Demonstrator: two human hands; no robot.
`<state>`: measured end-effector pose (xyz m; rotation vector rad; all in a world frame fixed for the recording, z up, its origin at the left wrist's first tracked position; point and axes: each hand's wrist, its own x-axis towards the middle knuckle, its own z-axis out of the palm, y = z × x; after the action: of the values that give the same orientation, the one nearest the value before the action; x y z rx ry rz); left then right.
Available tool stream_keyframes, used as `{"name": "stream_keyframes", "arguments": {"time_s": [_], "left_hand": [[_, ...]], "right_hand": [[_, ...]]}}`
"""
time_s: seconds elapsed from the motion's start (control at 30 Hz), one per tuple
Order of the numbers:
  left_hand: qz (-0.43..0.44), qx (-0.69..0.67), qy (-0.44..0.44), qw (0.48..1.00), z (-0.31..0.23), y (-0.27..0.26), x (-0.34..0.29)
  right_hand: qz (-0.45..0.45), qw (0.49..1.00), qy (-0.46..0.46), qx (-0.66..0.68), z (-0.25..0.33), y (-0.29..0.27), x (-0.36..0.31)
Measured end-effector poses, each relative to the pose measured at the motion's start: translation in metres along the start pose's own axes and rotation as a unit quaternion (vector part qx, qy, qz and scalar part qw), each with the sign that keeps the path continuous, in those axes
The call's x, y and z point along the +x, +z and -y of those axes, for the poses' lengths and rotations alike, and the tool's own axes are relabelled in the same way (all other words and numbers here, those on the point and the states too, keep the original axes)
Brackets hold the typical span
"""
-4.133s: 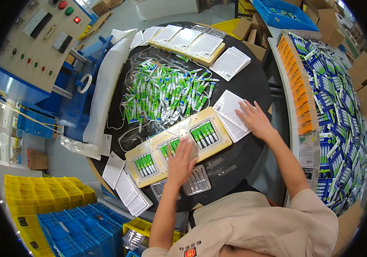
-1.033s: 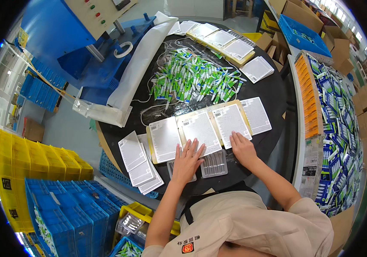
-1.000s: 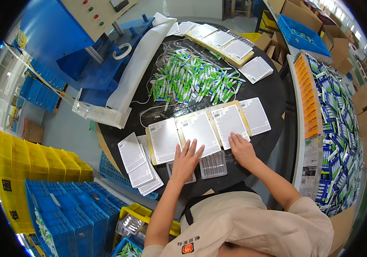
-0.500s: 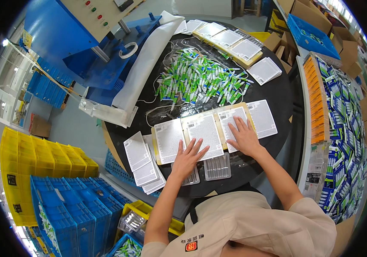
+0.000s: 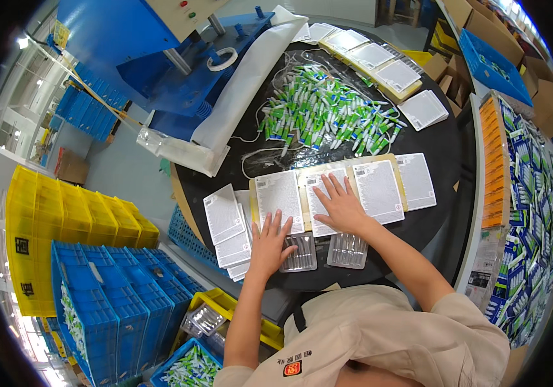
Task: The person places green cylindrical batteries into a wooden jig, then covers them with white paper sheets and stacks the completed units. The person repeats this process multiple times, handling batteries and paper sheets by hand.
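Note:
Three white printed cards lie side by side on a pale yellow tray [image 5: 400,169] on the black round table. My left hand [image 5: 268,248] is open, its fingertips on the lower edge of the left card [image 5: 278,193]. Fingers spread, my right hand [image 5: 343,209] rests flat on the middle card [image 5: 318,224] and hides part of it. Nothing touches the right card [image 5: 379,188]. Just below the tray are two clear plastic blister packs [image 5: 301,253], the left one beside my left thumb. Loose cards are stacked at the left [image 5: 225,216] and right [image 5: 417,180] of the tray.
Beyond the tray is a heap of green-and-white small tubes [image 5: 328,109]. A second yellow tray with cards [image 5: 395,79] stands at the back right. A blue press machine [image 5: 179,84] is at the left, with yellow crates [image 5: 70,226] and blue crates [image 5: 115,297] nearer.
My right hand has moved left from the right card to the middle card. The left hand has gone from the middle card to the left card's lower edge. The whole view has shifted.

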<state>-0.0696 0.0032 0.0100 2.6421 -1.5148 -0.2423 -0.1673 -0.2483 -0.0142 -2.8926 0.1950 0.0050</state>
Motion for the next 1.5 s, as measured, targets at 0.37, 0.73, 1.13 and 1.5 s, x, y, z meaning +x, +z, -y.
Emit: {"name": "stream_keyframes", "arguments": {"time_s": [0.37, 0.73, 1.13, 1.5], "left_hand": [[-0.090, 0.003, 0.065, 0.994, 0.032, 0.003, 0.006], [-0.207, 0.016, 0.113, 0.972, 0.025, -0.012, -0.012], [-0.183, 0.003, 0.063, 0.981, 0.012, 0.025, -0.039], [-0.157, 0.030, 0.067, 0.985, 0.013, 0.029, -0.019]], "right_hand": [[0.002, 0.999, 0.027, -0.032, 0.010, -0.020, 0.020], [-0.096, 0.986, -0.122, 0.064, 0.041, -0.022, 0.070], [-0.084, 0.983, -0.144, 0.074, 0.079, 0.036, 0.079], [-0.134, 0.957, -0.155, 0.205, 0.080, 0.027, 0.093]]}}
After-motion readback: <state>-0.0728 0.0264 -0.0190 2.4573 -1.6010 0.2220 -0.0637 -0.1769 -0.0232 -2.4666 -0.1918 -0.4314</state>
